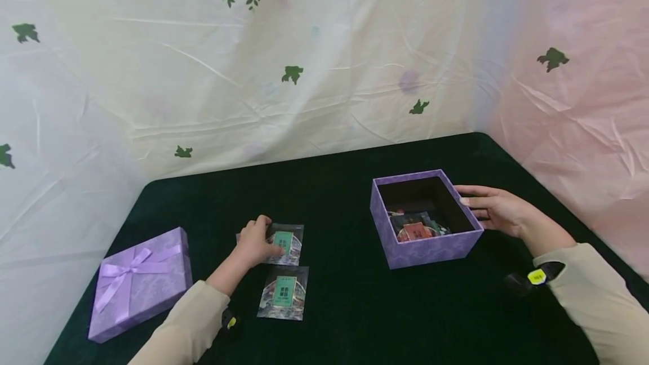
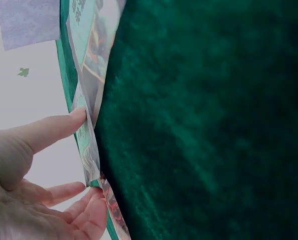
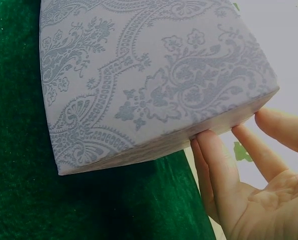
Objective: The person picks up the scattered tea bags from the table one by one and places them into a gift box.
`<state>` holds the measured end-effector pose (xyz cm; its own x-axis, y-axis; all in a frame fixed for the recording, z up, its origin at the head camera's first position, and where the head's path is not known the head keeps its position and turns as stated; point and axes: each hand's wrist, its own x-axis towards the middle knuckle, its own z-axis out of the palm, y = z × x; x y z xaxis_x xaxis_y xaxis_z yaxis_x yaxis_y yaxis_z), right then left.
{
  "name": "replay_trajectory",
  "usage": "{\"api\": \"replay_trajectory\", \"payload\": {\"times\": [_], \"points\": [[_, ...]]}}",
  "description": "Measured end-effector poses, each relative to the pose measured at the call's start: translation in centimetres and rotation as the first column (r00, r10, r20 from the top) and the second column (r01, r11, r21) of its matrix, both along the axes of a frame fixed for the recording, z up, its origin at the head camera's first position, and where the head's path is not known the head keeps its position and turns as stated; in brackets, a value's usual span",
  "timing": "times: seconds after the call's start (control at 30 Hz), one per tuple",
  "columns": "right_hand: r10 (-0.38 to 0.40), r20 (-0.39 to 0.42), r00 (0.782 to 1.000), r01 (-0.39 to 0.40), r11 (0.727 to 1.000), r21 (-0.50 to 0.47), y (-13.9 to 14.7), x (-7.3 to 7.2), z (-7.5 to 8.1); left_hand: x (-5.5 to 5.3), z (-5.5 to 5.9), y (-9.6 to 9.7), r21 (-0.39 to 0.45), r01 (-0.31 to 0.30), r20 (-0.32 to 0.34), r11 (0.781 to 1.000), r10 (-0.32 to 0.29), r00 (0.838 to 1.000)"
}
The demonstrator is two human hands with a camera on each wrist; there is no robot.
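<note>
With your left hand [image 1: 253,243] half closed, you are pinching the upper green-labelled sachet [image 1: 289,242], lying at seven o'clock; you're probably handling something light, flexible and slick, best taken by opposite edges. At its three o'clock, your right hand [image 1: 499,210] is resting nearly straight fingers against the purple gift box [image 1: 431,250], likely stiff card.

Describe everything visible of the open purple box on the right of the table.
The purple box is squarish and lidless, with a dark interior and walls that look like card covered in patterned paper; the right wrist view shows floral scrollwork. It stands opening-up on the right part of the dark green cloth. Packets lie inside, one with a red label. Fingers of the right hand touch its right wall.
</note>
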<state>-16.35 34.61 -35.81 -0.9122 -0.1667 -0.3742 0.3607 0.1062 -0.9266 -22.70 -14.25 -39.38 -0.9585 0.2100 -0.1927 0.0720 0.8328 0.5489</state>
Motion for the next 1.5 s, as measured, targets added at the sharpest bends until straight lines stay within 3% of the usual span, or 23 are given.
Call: {"api": "replay_trajectory", "payload": {"times": [0.43,0.73,0.9,1.23,1.5], "points": [[0.001,0.0,1.0,-0.001,1.0,-0.013,-0.3,0.3,0.2,0.0,0.1,0.1,0.065,-0.074,0.087,0.995,0.068,0.994],[0.008,-0.001,1.0,-0.008,1.0,0.004,-0.2,0.2,0.3,0.0,0.3,-0.6,0.11,-0.052,0.071,0.993,0.044,0.997],[0.008,0.0,1.0,-0.008,1.0,0.012,-0.2,0.1,0.4,-0.1,0.5,-0.9,0.133,-0.064,0.105,0.989,0.05,0.993],[0.003,-0.001,1.0,-0.003,1.0,0.013,-0.2,0.2,0.3,0.0,0.4,-1.9,0.228,-0.064,0.158,0.972,0.028,0.987],[-0.01,-0.004,1.0,0.01,1.0,0.026,-0.2,0.2,0.2,-0.1,0.1,-2.4,0.324,-0.073,0.174,0.943,0.016,0.985]]}}
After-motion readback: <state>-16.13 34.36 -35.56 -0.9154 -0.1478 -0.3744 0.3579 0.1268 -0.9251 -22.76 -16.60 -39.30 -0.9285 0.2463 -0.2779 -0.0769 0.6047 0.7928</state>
